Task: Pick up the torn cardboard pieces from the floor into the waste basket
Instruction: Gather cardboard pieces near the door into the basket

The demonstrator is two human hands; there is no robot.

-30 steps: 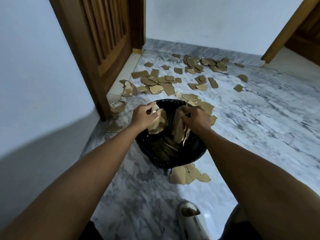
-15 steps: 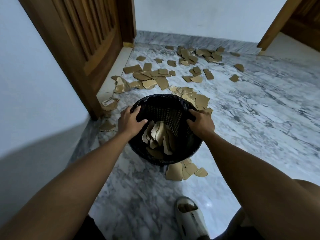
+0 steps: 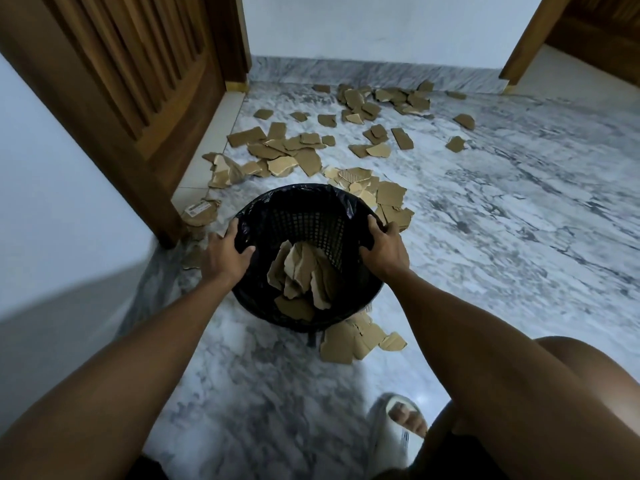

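A black mesh waste basket (image 3: 301, 202) with a dark liner stands on the marble floor in front of me. Several torn cardboard pieces (image 3: 301, 278) lie inside it. My left hand (image 3: 227, 252) grips the basket's left rim, thumb inside. My right hand (image 3: 381, 245) grips the right rim the same way. Beyond the basket, many brown cardboard pieces (image 3: 287, 154) are scattered over the floor up to the far wall. A small pile of pieces (image 3: 353, 337) lies against the basket's near side.
A wooden door (image 3: 138, 84) stands open on the left, with cardboard scraps (image 3: 202, 213) at its foot. A second wooden door frame (image 3: 530, 39) is at the far right. My slippered foot (image 3: 398, 431) and knee (image 3: 571, 365) are at the lower right.
Both hands let go of the cardboard they were pushing into the basket and moved out to grip its rim. The pieces now sit lower inside the basket.
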